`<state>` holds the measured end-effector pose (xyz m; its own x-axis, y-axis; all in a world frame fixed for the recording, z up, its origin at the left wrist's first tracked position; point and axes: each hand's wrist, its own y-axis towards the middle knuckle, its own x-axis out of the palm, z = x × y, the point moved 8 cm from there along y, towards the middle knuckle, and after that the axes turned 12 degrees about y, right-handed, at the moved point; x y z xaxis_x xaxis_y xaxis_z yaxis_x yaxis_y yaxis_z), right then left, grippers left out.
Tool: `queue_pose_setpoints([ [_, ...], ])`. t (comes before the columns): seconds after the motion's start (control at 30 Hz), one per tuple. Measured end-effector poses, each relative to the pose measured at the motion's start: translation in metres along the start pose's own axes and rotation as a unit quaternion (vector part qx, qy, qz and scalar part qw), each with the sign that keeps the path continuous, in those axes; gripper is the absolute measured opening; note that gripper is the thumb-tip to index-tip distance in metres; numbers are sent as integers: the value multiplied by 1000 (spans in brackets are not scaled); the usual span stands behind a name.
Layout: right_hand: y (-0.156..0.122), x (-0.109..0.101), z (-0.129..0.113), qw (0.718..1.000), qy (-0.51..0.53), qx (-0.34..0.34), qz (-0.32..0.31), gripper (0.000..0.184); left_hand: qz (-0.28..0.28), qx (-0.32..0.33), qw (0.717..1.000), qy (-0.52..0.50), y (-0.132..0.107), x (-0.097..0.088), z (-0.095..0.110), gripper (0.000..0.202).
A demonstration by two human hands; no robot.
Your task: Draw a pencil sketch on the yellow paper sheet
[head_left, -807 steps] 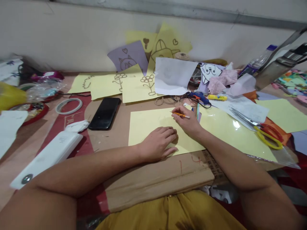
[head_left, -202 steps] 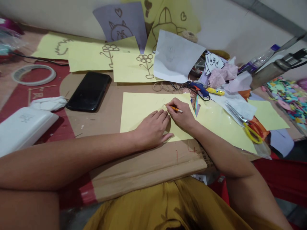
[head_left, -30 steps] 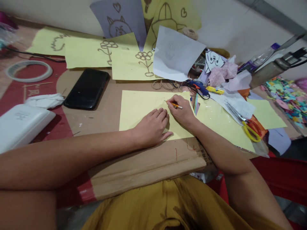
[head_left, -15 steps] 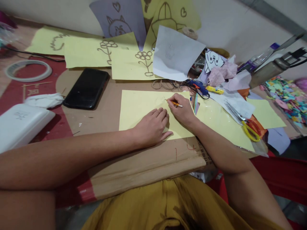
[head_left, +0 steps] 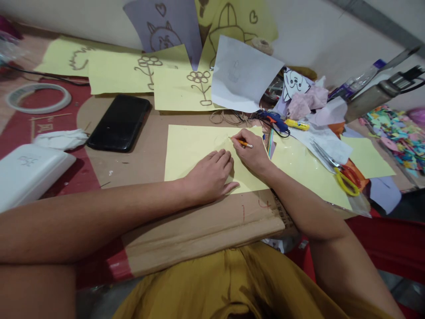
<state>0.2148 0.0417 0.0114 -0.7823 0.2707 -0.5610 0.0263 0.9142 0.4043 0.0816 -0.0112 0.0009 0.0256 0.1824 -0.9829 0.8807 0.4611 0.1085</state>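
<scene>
A sheet of yellow paper (head_left: pixel 186 153) lies on the brown cardboard (head_left: pixel 156 164) in front of me. My left hand (head_left: pixel 212 175) rests flat on its lower middle, fingers together and stretched out, thumb apart. In my right hand (head_left: pixel 250 150) is a short orange pencil (head_left: pixel 245 143), pinched between thumb and fingers. Its tip is at the paper, near faint pencil lines in the upper part. Behind stand yellow sheets with brown flower outlines (head_left: pixel 199 86) and a white sheet with a faint sketch (head_left: pixel 245 75).
Left of the paper are a black phone (head_left: pixel 120 123), a roll of tape (head_left: pixel 39 98) and a white case (head_left: pixel 31 173). To the right lie scissors (head_left: pixel 347 181), a blue glue gun (head_left: pixel 274 122), a yellow tube (head_left: pixel 297 125), a metal bottle (head_left: pixel 375 95) and colourful paper scraps (head_left: pixel 398 137).
Almost nothing differs. Both hands keep their places on the paper, and the pencil tip has hardly shifted.
</scene>
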Motion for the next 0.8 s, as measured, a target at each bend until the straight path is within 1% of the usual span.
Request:
queue_pose_setpoints([
  [0.23,1,0,1,1000,-1,-4,0,13,-10,1,1000,13,0,1,0,77],
  [0.8,0,-1,-1,1000,5,-5,-2,12,3,0,1000,-1,-1,0,0,75],
])
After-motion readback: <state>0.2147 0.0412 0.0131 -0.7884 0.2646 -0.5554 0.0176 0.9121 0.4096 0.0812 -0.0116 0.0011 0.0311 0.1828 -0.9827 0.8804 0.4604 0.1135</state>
